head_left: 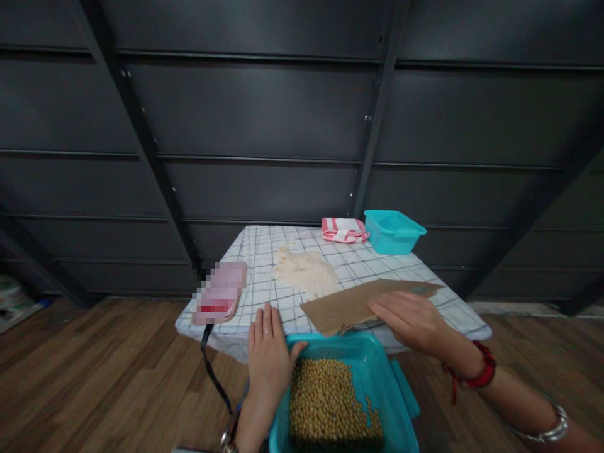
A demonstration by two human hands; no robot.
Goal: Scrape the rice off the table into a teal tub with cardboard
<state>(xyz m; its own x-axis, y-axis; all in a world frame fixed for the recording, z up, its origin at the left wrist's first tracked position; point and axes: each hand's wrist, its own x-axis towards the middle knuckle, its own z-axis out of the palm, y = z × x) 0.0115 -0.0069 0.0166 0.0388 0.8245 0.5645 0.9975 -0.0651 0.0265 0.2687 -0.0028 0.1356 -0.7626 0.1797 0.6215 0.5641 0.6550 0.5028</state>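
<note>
Checked table (264,251), blurred pink object (219,293)

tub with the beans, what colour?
Teal tub, shown in the head view; left hand rests on its rim.

teal tub (377,371) of soybeans (330,402) below flat brown cardboard sheet (358,302) at table edge.
</note>
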